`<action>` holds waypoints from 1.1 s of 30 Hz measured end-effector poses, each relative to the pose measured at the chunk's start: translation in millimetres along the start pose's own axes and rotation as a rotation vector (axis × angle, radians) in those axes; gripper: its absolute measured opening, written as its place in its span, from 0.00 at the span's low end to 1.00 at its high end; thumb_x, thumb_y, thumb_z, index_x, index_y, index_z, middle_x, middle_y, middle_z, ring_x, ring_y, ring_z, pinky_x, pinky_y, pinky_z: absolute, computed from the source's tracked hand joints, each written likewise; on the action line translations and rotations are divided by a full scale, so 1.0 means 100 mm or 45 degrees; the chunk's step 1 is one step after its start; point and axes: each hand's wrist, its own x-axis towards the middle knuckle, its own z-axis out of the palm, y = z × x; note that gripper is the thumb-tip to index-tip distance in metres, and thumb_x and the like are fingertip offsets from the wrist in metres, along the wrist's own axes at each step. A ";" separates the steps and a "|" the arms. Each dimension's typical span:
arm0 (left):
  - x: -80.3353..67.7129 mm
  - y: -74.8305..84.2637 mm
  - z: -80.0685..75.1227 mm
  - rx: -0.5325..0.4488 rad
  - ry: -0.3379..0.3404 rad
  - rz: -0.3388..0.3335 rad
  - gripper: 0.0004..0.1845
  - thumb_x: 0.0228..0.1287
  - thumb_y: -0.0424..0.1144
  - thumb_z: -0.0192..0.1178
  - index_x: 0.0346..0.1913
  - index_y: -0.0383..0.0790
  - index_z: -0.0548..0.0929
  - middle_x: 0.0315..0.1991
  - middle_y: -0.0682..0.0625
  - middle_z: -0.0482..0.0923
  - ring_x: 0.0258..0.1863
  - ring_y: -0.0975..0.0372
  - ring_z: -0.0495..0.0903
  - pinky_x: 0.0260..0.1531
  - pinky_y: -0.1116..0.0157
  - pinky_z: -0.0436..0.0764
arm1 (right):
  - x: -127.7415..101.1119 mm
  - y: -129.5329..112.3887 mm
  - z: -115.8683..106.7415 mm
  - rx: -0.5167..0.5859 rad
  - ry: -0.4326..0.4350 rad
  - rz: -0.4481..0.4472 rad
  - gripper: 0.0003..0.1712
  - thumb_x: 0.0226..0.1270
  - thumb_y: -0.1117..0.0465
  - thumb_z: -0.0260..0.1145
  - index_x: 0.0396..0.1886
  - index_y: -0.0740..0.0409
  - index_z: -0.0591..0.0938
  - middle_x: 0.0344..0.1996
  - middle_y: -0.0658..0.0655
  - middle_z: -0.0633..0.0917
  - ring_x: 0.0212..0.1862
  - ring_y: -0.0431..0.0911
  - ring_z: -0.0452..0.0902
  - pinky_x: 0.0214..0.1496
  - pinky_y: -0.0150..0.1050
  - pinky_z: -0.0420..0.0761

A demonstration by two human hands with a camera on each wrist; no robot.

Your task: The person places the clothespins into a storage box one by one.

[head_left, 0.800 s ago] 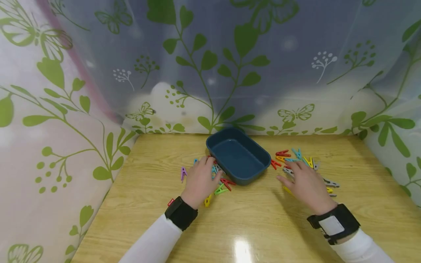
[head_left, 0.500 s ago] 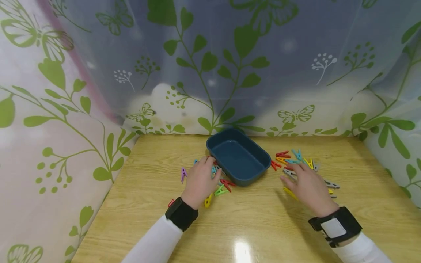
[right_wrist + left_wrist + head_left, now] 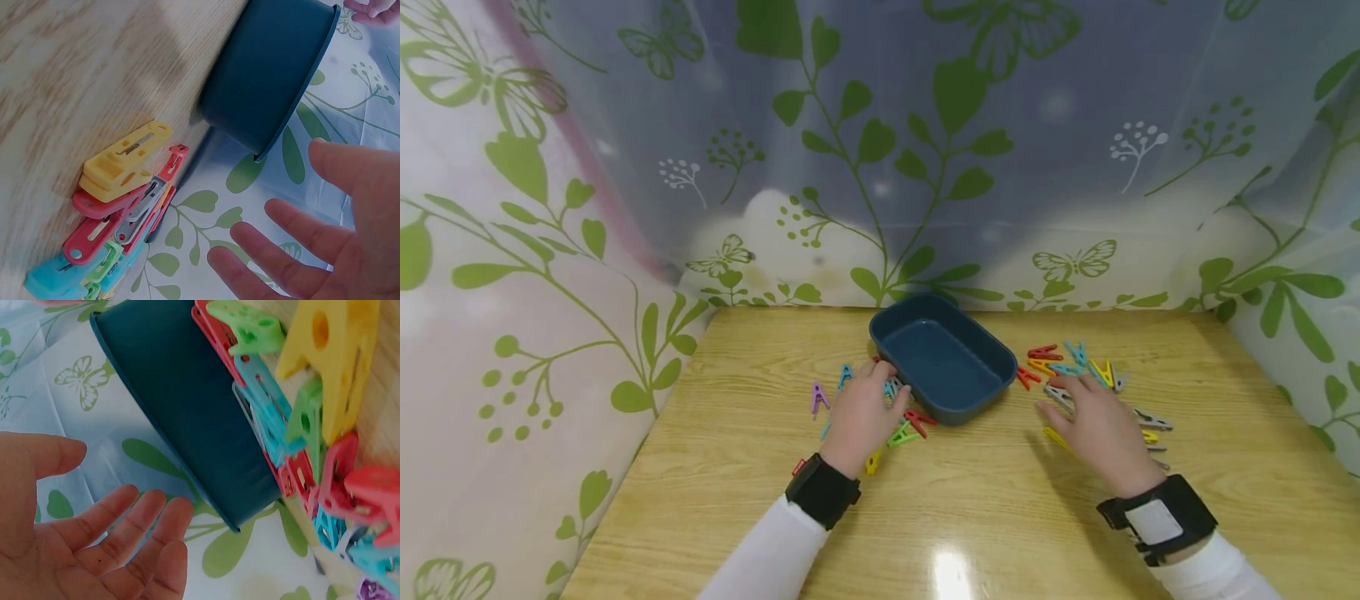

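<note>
Left hand (image 3: pixel 861 414) slightly nearer; bin (image 3: pixel 943 356) diagonal.

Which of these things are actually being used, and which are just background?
In use: blue tub, clothes pegs at the left hand, clothes pegs at the right hand.
Background: leaf-print curtain, wooden table, black wrist straps.

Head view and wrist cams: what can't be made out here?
- Head view: pegs under the left hand and right hand are hidden.
- Left wrist view: nearest yellow peg blurred, cut off at the top.
- Right wrist view: blue tray interior unseen; only its outer wall shows.
</note>
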 end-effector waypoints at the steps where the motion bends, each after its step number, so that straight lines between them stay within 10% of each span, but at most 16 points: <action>1: 0.00 0.01 0.03 0.000 -0.010 0.002 0.17 0.72 0.46 0.65 0.54 0.37 0.82 0.45 0.43 0.83 0.36 0.54 0.84 0.32 0.59 0.81 | 0.00 0.00 0.00 -0.002 -0.002 0.004 0.27 0.68 0.51 0.73 0.57 0.67 0.82 0.49 0.71 0.84 0.37 0.62 0.84 0.30 0.53 0.81; 13: 0.19 0.11 0.22 -0.142 -0.065 -0.127 0.22 0.74 0.47 0.64 0.58 0.33 0.79 0.48 0.40 0.80 0.25 0.60 0.76 0.25 0.65 0.73 | 0.04 -0.05 0.03 0.012 -0.005 0.009 0.27 0.68 0.52 0.74 0.57 0.68 0.83 0.49 0.72 0.84 0.41 0.64 0.84 0.39 0.58 0.83; 33: 0.35 0.15 0.25 -0.048 -0.149 -0.298 0.24 0.73 0.46 0.65 0.62 0.32 0.76 0.55 0.35 0.79 0.41 0.45 0.84 0.38 0.53 0.83 | 0.07 -0.07 0.10 0.029 0.015 -0.032 0.27 0.67 0.53 0.74 0.56 0.68 0.82 0.47 0.71 0.84 0.41 0.63 0.84 0.38 0.57 0.83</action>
